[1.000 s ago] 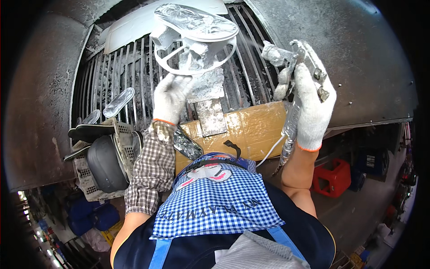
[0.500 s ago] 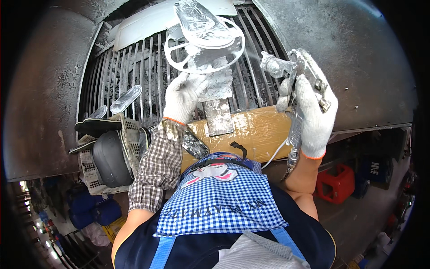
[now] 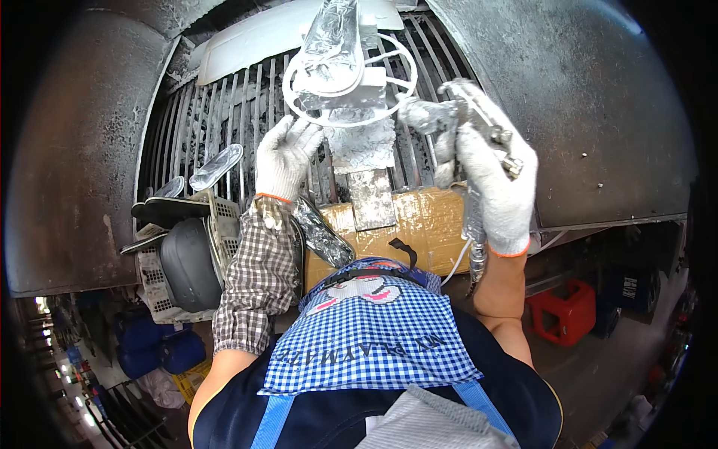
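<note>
Spray gun (image 3: 428, 117), inside right grip (image 3: 499, 179), shifted nearer white ring (image 3: 350, 124).

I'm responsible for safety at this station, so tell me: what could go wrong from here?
The right hand aims the spray gun leftward, so stray spray might reach the left hand.

The gun appears close to the wheel, and might bump it.

The left sleeve is beside the crate, and could knock it.

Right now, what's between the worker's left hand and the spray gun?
In the head view, a pale, crusted slab lies between the left hand and the spray gun, with the slatted grille showing beneath.
</note>
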Demonstrator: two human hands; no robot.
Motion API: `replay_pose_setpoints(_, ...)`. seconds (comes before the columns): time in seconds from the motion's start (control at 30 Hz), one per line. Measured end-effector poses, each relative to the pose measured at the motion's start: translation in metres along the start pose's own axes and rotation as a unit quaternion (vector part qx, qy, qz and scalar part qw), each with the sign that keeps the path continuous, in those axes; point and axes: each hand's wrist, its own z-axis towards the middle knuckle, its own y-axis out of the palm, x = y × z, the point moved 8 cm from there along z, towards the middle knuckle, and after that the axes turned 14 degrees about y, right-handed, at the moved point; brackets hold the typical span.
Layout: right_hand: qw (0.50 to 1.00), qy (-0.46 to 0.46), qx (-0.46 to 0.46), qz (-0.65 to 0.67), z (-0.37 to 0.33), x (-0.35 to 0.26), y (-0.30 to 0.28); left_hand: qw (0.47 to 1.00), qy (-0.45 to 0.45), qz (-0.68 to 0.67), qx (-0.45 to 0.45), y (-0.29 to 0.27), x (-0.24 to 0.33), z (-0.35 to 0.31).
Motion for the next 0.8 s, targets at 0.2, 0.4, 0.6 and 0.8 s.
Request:
replay_pose_setpoints(0.2, 0.998, -0.024, 0.013, -0.056, 0.020, 0.008, 0.006, 1.000, 0.005, -0.028, 0.012, -0.004, 0.012, 0.014)
replay_pose_setpoints(0.4, 0.998, -0.055, 0.034, 0.021, 0.045, 0.012, -0.007, 0.998, 0.019, 0.053, 0.002, -0.003, 0.024, 0.032)
replay_pose_setpoints(0.6, 0.985, -0.138, 0.103, 0.014, 0.049, -0.003, -0.023, 0.998, 0.001, 0.066, -0.009, -0.015, 0.026, 0.049)
replay_pose_setpoints(0.8, 0.994, -0.100, 0.042, 0.024, 0.039, 0.003, -0.006, 0.998, -0.006, 0.069, -0.009, -0.018, 0.029, 0.051)
